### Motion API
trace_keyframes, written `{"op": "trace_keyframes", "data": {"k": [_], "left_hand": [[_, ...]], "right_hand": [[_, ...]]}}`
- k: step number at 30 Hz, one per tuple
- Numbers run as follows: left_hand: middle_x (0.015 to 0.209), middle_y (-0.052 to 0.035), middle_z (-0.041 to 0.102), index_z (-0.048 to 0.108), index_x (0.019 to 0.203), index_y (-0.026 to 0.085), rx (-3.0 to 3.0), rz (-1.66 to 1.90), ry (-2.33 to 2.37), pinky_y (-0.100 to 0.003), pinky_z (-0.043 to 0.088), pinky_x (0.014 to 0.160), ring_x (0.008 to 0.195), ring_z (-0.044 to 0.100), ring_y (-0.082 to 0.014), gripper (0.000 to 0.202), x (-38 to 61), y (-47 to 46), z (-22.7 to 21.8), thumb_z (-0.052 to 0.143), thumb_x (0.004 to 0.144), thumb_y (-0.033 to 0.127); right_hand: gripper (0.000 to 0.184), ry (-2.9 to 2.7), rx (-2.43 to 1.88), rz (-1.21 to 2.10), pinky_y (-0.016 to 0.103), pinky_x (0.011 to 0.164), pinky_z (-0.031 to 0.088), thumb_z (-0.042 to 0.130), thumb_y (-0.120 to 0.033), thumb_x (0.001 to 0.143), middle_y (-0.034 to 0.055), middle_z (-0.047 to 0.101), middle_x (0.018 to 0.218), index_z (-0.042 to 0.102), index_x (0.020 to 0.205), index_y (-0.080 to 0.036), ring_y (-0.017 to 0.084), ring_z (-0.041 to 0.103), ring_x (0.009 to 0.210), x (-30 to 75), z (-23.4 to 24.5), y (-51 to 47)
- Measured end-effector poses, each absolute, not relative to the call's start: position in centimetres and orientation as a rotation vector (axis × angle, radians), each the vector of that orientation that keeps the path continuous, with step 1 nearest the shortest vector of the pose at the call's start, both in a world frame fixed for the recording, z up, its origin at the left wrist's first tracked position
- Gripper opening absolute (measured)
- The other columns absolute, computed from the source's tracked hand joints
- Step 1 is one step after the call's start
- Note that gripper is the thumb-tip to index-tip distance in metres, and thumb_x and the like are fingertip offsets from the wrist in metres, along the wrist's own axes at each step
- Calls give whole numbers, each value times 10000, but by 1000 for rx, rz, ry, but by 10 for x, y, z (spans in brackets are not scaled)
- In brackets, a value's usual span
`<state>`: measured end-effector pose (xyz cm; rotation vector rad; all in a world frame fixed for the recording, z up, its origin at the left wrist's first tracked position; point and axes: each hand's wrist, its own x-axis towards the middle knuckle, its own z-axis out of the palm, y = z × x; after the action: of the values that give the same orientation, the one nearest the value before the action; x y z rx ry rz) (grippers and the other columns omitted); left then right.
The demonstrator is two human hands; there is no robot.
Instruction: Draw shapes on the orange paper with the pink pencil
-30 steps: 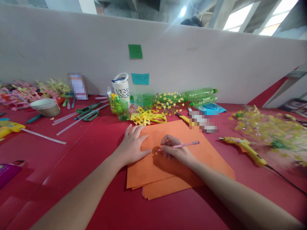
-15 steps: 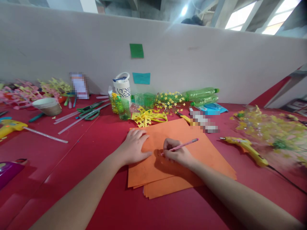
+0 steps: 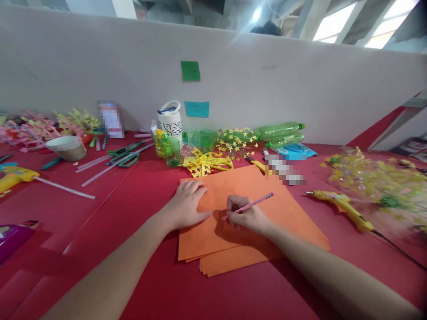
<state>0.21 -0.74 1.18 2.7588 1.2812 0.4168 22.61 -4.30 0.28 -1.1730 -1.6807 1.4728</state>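
Observation:
A stack of orange paper sheets (image 3: 267, 222) lies on the red table in front of me. My left hand (image 3: 185, 205) rests flat on the top sheet's left part, fingers stretched out and pressing it down. My right hand (image 3: 246, 215) is closed round a pink pencil (image 3: 254, 203), whose tip touches the paper just right of my left thumb. The pencil's eraser end points up to the right.
Behind the paper lie yellow paper flowers (image 3: 204, 162), green scissors (image 3: 126, 156), cut green plastic cups (image 3: 173, 151), green bottles (image 3: 276, 131) and a white jar (image 3: 169, 121). Yellow glue guns lie at the right (image 3: 343, 208) and far left (image 3: 13, 176). A grey partition wall (image 3: 300, 89) closes the back.
My right hand has raised the pencil from nearly flat to a steeper writing angle, with its tip on the paper. The left hand has stayed in place.

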Motion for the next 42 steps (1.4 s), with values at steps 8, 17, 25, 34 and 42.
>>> {"op": "trace_keyframes", "data": {"k": [8,17,25,34,42], "left_hand": [[1231,-125,484,528,1184,176,2749,419,1266,-494,292,995,1132,416,-330,587,2,-7,12,588,741,557],[1238,-127,479,528,1194,169,2743,415,1266,-479,292,1004,1140,409,-326,601,1,-7,12,587,745,565],[1253,-127,472,518,1206,179,2756,394,1266,-483,277,1011,1148,406,-328,600,1,-7,12,575,750,565],[1247,-120,476,521,1196,192,2745,416,1259,-485,280,1007,1143,407,-328,593,1,-6,11,571,745,574],[1231,-135,482,531,1192,161,2744,415,1259,-487,289,1000,1133,413,-331,597,2,-7,13,578,749,559]], "right_hand": [[102,-1680,-1231,1351,165,362,317,524,-162,738,-45,537,504,452,673,-191,75,463,397,223,2,-43],[121,-1680,-1253,1290,181,382,327,523,-159,742,-48,533,506,438,667,-199,78,462,392,222,0,-41],[120,-1673,-1248,1292,175,386,321,520,-150,741,-53,526,497,435,669,-196,74,462,395,222,1,-41],[126,-1732,-1231,1253,186,406,289,501,-138,707,-64,480,489,416,638,-199,76,422,418,223,4,-39],[156,-1782,-1274,1183,203,419,219,501,-116,650,-67,411,473,388,578,-196,74,342,439,223,8,-39]]}}
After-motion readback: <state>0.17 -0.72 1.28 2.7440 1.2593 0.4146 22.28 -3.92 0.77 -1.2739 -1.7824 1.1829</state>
